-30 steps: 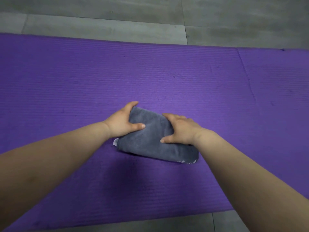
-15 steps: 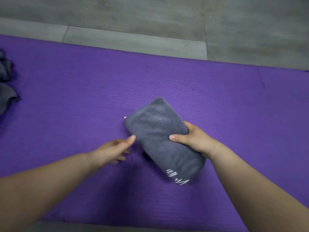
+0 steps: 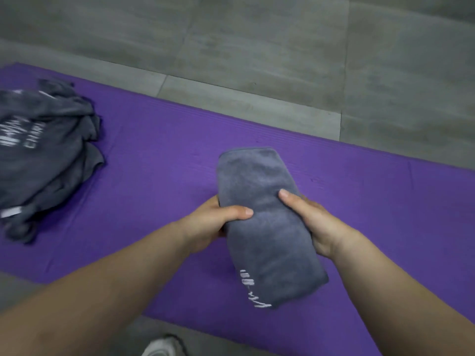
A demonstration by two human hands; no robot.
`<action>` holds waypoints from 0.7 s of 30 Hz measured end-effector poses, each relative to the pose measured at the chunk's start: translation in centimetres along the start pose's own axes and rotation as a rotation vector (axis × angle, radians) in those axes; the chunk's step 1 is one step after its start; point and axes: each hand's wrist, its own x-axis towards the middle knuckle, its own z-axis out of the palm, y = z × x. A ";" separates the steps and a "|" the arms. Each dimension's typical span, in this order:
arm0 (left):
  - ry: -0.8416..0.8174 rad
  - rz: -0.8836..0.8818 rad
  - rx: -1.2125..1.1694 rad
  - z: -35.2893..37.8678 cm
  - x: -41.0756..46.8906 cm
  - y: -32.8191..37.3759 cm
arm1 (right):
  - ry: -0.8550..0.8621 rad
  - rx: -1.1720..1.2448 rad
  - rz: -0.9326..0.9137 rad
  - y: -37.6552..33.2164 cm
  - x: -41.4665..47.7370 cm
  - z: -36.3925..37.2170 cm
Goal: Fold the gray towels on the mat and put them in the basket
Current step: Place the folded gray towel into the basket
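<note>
A plush gray towel point(image 3: 264, 227), folded into a thick oblong pad with white embroidered lettering at its near end, lies over the ribbed purple foam mat point(image 3: 159, 155); whether it rests there or is lifted, I cannot tell; the left hand point(image 3: 210, 222) clasps its left edge, thumb curled on top, fingers hidden beneath; the right hand point(image 3: 316, 222) grips the right edge likewise; a rumpled gray pile point(image 3: 43, 150) lies far left on the mat; smooth gray tiled floor point(image 3: 257, 47) beyond.
</note>
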 end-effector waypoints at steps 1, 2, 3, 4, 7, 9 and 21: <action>0.018 0.005 -0.005 0.2 -1.6 1.2 | -0.071 0.062 0.085 -0.8 -1.3 0.8; 0.041 0.006 -0.007 0.4 -3.4 2.6 | -0.130 0.079 0.135 -1.6 -2.8 1.8; 0.074 0.006 -0.014 0.5 -5.4 4.1 | -0.156 0.065 0.154 -2.4 -4.2 2.9; 0.112 0.002 -0.019 0.4 -7.6 5.6 | -0.159 0.037 0.158 -3.5 -6.0 4.5; 0.198 0.004 -0.042 0.3 -14.2 11.3 | -0.103 -0.128 0.112 -8.3 -11.3 9.9; 0.271 0.018 -0.115 0.6 -18.8 15.7 | -0.078 -0.202 0.054 -12.3 -15.3 14.2; 0.629 0.286 -0.451 2.8 -41.6 28.8 | -0.324 -0.523 -0.001 -23.8 -31.7 30.5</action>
